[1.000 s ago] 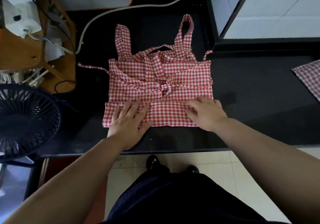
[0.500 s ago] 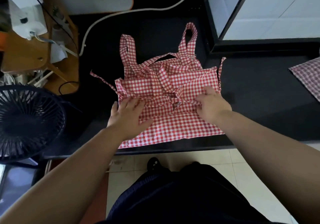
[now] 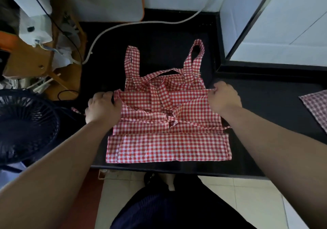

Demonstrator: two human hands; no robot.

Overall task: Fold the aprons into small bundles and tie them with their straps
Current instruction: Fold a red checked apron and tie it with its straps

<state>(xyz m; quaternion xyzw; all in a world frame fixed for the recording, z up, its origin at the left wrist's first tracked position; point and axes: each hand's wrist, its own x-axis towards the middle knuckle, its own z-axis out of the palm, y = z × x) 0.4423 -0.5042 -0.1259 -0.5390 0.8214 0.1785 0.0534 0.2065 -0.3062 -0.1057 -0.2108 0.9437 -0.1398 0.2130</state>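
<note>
Item: red-and-white checked apron (image 3: 168,140), partly folded, lying flat on the black counter (image 3: 265,122), directly in front of the person. Its near hem runs just inside the counter's front edge. The upper layer forms a band across the middle, with narrow ties crossing and bunching near the centre. Two shoulder straps extend toward the far side: the left strap (image 3: 131,60) lies straight, and the right strap (image 3: 196,55) forms a loop. A thin waist tie (image 3: 224,127) pokes out at the right edge.

Left hand (image 3: 103,107): fingers curled, gripping the left end of the upper band's far edge.

Right hand (image 3: 223,98): fingers curled, pinching the right end of the same edge. The cloth between the two hands is drawn fairly straight. Both forearms are bare and reach in from the near side.

Second checked cloth (image 3: 316,105): on the counter at the far right, well apart from the apron and only partly in view.

White cable (image 3: 123,27): curves across the far part of the counter, behind the straps.

Dark fan (image 3: 23,128): round grille, beside the counter on the left.

Wooden furniture (image 3: 35,55): beyond the fan, loaded with white objects and wires that are too cluttered to identify.

Pale tiled floor (image 3: 221,193): below the counter's front edge, with the person's dark garment (image 3: 168,211) in front of it.
</note>
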